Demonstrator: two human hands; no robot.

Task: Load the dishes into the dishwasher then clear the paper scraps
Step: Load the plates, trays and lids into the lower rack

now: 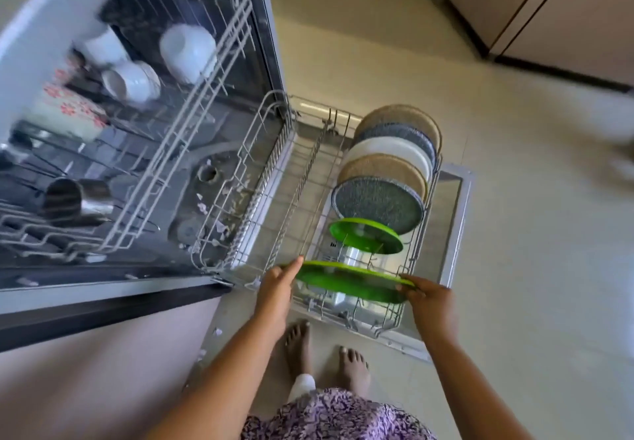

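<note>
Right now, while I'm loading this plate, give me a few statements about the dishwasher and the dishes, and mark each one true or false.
1. The left hand and right hand are both on the large green plate. True.
2. The lower rack is pushed fully inside the dishwasher. False: it is pulled out over the open door.
3. A smaller green plate already sits in the lower rack. True.
4. The upper rack holds nothing. False: it holds white bowls, among other items.
5. Paper scraps lie on the dishwasher's floor. True.
</note>
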